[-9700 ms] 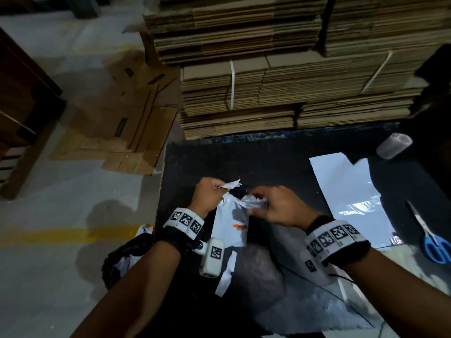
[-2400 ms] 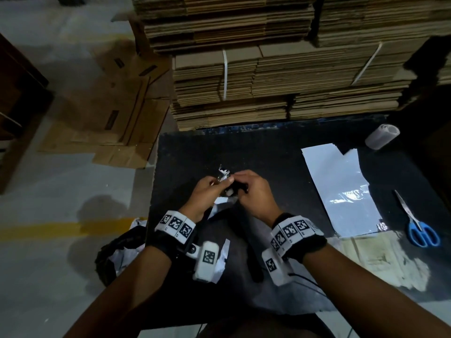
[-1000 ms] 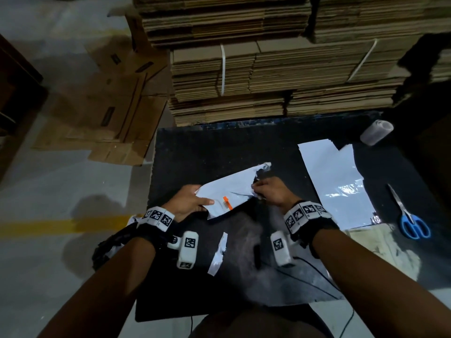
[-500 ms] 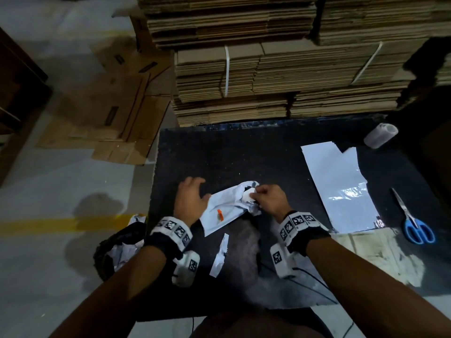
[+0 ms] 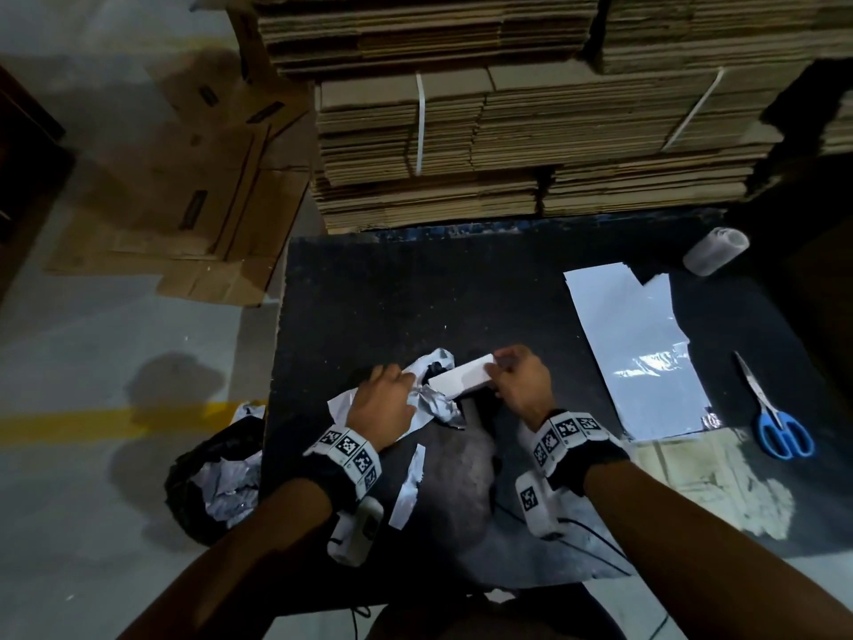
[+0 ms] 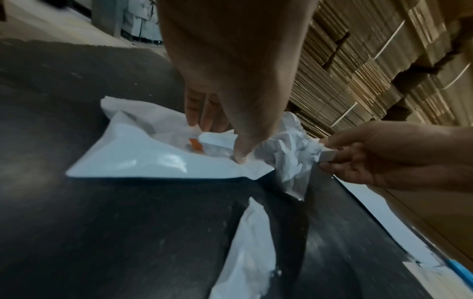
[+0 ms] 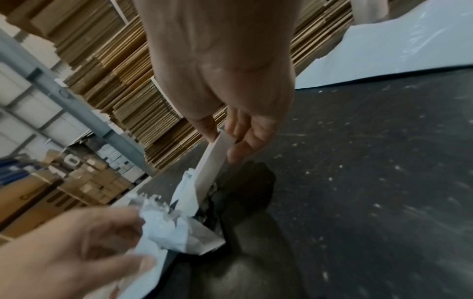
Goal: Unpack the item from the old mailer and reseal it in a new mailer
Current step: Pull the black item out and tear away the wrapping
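I see my right hand (image 5: 521, 385) pinching one end of a small white box (image 5: 466, 376), thumb and fingers clasped on it, the other end half inside the torn mouth of the old mailer (image 6: 143, 153), which lies crumpled on the black desk (image 5: 415, 297). My left hand (image 5: 383, 404) presses down on the mailer; its grip looks to be thumb and fingertips pinching the plastic, though the wrist view is blurred. A torn white strip (image 5: 408, 487) lies on the desk near my left wrist. The new mailer (image 5: 641, 358) lies flat to the right, well apart from the box, with blue-handled scissors (image 5: 771, 418) beside it and a tape roll (image 5: 715, 250) beyond
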### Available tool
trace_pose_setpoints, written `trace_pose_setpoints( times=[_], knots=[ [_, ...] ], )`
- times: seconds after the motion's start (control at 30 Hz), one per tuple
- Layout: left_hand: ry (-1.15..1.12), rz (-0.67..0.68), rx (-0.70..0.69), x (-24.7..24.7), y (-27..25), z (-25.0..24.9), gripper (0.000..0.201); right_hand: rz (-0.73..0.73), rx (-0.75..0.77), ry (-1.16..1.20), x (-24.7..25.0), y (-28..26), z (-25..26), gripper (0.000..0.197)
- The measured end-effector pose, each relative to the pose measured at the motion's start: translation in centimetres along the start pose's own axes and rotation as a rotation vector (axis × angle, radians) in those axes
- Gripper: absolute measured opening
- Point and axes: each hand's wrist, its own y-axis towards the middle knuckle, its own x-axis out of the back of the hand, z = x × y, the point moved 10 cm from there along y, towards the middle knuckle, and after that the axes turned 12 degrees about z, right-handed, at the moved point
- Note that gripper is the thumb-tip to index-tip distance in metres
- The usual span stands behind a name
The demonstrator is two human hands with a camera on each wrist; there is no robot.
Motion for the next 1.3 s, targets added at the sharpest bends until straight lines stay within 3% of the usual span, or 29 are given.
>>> trace_pose_setpoints(
  times=[0.1,0.3,0.47,0.63,0.7,0.8,0.87,0.97,1.1,1.3],
  knots=[
    [-0.015,-0.009,-0.035,0.4,0.7,-1.2,0.036,-0.017,0.054,-0.036,0.6,-0.4,1.2,0.018],
    [-0.036,0.119,0.022,-0.9,2.4,-1.8,0.026,-0.094,0.131,-0.148,4.7,-0.9,2.0,0.02],
    [-0.105,0.1,0.151,-1.2,2.8,-2.0,0.041,-0.028,0.083,-0.217,7.8,1.4,0.4,0.017],
    [-0.064,0.036,0.185,-1.6,2.3,-2.6,0.046,0.08,0.094,-0.36,10.2,4.6,-0.6,0.019],
    [-0.018,0.026,0.177,-1.8,2.1,-2.9,0.048,0.162,0.141,-0.48,10.1,5.0,-0.5,0.034],
    [0.001,0.024,0.211,-2.2,1.5,-3.3,0.045,0.365,0.162,-0.714,8.1,4.8,-2.0,0.096],
    [0.005,0.022,0.254,-2.4,1.1,-3.7,0.045,0.49,0.131,-0.806,6.6,3.9,-3.5,0.113],
    [0.038,0.055,0.311,-2.9,0.7,-4.4,0.051,0.509,0.178,-1.01,5.4,2.5,-3.9,0.102],
    [0.068,0.091,0.362,-3.0,0.8,-4.5,0.053,0.507,0.251,-0.965,5.8,2.8,-2.9,0.077],
    [0.12,0.196,0.394,-3.1,1.2,-4.4,0.052,0.521,0.278,-0.935,6.2,2.7,-2.8,0.071]
  ],
)
